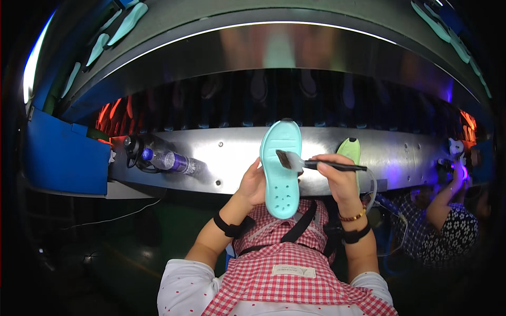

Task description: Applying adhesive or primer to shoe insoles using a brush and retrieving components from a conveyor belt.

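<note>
A light blue shoe sole [280, 181] is held up lengthwise over the metal bench's near edge, its row of small holes at the lower end. My left hand [253, 185] grips it from the left side, some of the fingers hidden behind it. In my right hand [340, 179] is a flat brush [311, 164] with a black handle, whose dark bristles touch the upper middle of the sole's face. A thin clear tube runs from the handle's end down past my wrist. Just beyond my right hand a light green sole [350, 149] lies on the bench, partly covered by that hand.
On the steel bench [232, 152] at left lie a clear bottle [179, 162] and a black-lidded bottle [138, 150]. A conveyor [221, 18] carrying blue soles [126, 23] curves beyond. A blue housing [66, 152] stands left; another person's arm [445, 203] reaches in at right.
</note>
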